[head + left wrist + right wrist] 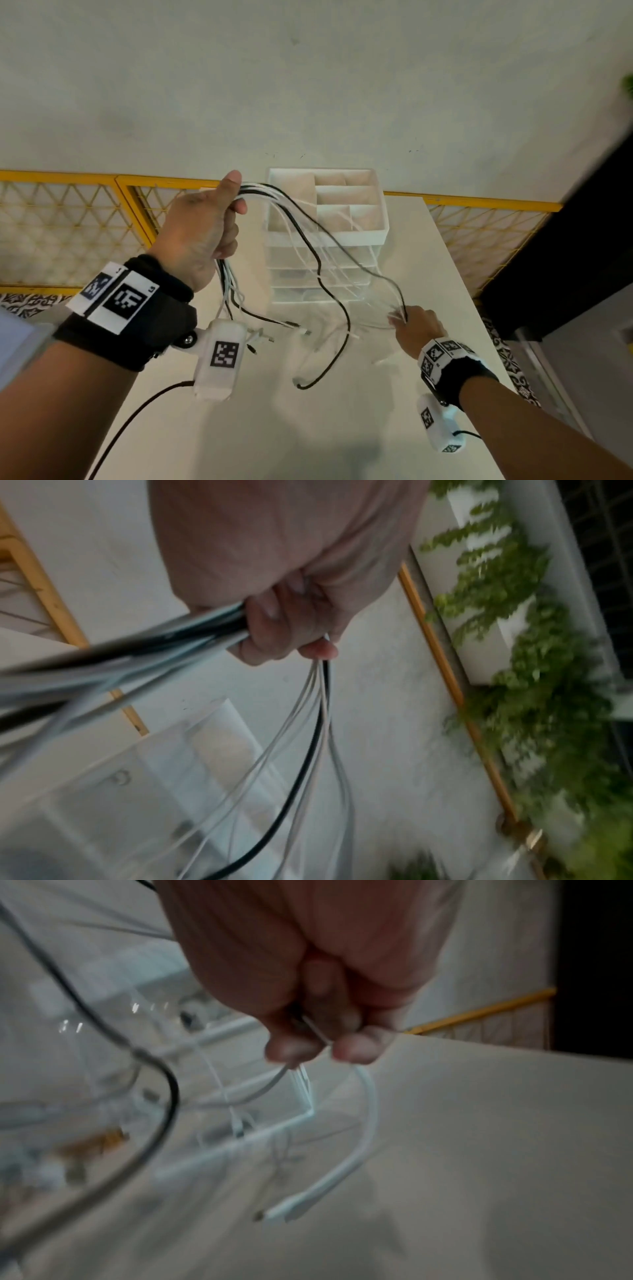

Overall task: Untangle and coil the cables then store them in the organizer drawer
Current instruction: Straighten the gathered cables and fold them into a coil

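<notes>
My left hand (pixel 209 229) is raised above the table and grips a bundle of white and black cables (pixel 308 246); the left wrist view shows its fingers (pixel 274 631) curled round that bundle (pixel 318 723). The strands arc rightward in front of the clear organizer drawer unit (pixel 325 236), whose top tray is open. Lower right, my right hand (pixel 416 325) pinches the far ends of these strands, and the right wrist view shows a white cable (pixel 366 1123) with its plug hanging from the fingers (pixel 356 1045). One black cable (pixel 329 342) loops down onto the table.
The white table (pixel 342 428) carries the organizer near its far edge. Loose plug ends (pixel 270 337) dangle under my left hand. A yellow lattice fence (pixel 68 219) runs behind the table, and a dark cabinet (pixel 582 240) stands at the right. Green plants (pixel 514 615) hang nearby.
</notes>
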### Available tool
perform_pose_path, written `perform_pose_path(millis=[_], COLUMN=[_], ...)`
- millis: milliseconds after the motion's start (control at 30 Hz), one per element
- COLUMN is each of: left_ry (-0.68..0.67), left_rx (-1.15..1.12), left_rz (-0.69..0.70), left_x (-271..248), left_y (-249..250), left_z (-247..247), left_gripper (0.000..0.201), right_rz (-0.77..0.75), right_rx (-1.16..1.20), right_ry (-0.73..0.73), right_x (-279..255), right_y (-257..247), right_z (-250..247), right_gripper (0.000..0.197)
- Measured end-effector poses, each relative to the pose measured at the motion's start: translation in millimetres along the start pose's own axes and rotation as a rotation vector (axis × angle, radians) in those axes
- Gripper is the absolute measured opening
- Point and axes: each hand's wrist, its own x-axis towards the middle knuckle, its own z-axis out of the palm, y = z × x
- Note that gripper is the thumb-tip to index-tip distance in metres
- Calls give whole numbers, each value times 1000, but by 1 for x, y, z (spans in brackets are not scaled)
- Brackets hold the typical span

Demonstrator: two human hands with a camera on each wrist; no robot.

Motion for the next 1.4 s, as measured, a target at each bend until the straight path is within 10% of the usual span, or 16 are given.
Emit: perform_pose_path(millis=[167, 400, 633, 800, 933, 1100, 1400], left_ry=[60, 86, -17, -135, -233, -353, -233], left_rx=[20, -131, 16, 166, 263, 422, 523], left_rz=[-47, 48, 38, 52, 58, 80, 107], left_x=[1, 7, 2, -4, -11, -21, -21], left_y=[-18, 9, 8, 14, 19, 20, 11], left_z=[-1, -12, -8, -1, 10, 32, 18], left_gripper=[44, 43, 43, 43, 43, 46, 49], right_rz=[-12, 125, 141, 5, -293, -774, -542], right_rx=[572, -98, 376, 161, 362, 687, 163], right_ry=[179, 139, 229, 28, 147, -67, -288], right_x=[18, 6, 35, 29, 4, -65, -35], right_y=[-8, 30, 42, 18, -31, -130, -108], right_z=[-17, -7, -11, -42, -72, -113, -53], right_gripper=[19, 24, 9, 85, 59, 37, 26])
